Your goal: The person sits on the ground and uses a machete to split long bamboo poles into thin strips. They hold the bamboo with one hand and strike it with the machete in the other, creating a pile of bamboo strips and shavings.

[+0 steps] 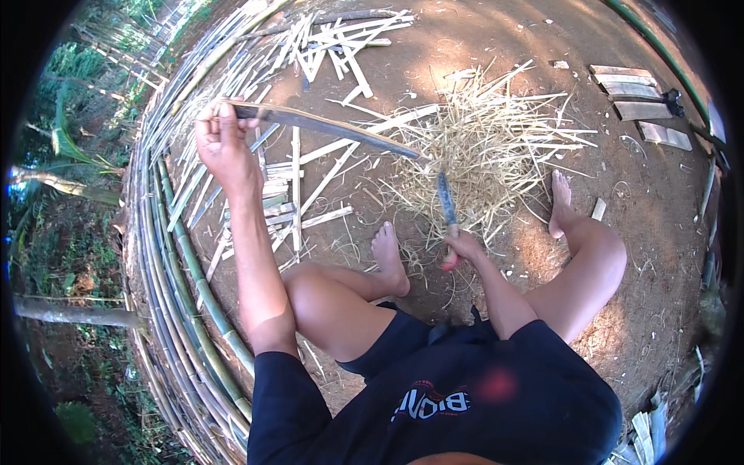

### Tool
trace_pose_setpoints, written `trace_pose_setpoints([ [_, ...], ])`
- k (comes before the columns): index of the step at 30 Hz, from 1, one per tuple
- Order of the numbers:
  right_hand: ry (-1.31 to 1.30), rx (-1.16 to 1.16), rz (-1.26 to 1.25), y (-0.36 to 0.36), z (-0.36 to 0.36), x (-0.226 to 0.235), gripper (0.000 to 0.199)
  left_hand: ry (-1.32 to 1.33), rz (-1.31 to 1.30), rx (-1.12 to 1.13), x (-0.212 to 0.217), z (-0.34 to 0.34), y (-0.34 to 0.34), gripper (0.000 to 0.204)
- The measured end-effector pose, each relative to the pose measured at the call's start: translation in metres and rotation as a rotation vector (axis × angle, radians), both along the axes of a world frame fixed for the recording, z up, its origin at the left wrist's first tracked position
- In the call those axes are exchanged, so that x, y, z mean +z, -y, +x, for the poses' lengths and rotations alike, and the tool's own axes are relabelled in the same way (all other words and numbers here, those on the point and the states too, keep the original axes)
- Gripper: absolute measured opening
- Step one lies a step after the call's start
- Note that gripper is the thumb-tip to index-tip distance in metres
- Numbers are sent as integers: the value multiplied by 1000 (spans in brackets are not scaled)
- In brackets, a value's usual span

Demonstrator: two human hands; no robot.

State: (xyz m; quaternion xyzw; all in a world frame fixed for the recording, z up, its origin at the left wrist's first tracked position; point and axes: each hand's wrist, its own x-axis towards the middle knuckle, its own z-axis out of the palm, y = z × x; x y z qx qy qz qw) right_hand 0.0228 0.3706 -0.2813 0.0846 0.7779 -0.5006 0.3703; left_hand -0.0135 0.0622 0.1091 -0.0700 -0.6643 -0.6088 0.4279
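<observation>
My left hand (226, 143) is raised at the left, its thumb and fingers closed on one end of a long bamboo strip (329, 126). The strip has a dark face and a pale edge, and slants down to the right toward a heap of shavings. Between my knees, my right hand (466, 246) grips a knife (446, 198) by its handle, which has a red end. The blade points away from me, over the near side of the pale bamboo shavings (496, 147). The strip's far end lies close to the blade tip; I cannot tell whether they touch.
Split bamboo pieces (296, 186) lie crossed on the ground at the left, with more slats (341, 46) farther off. Long bamboo poles (190, 263) line the left side. Flat wooden pieces (634, 89) rest at the far right. My bare feet (390, 260) flank the shavings.
</observation>
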Motion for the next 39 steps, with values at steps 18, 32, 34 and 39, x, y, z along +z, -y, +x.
trace_pose_setpoints([
  [18, -395, -161, -470, 16, 19, 212, 20, 132, -170, -222, -23, -12, -44, 23],
  [32, -521, 72, -246, 50, 30, 197, 21, 178, -219, -313, -41, 59, -11, 18],
  [34, -542, 107, -298, 44, 30, 205, 19, 160, -159, -271, -42, 58, -26, 18],
  [39, -586, 86, -153, 53, 9, 154, 18, 166, -140, -169, -47, 61, -9, 19],
])
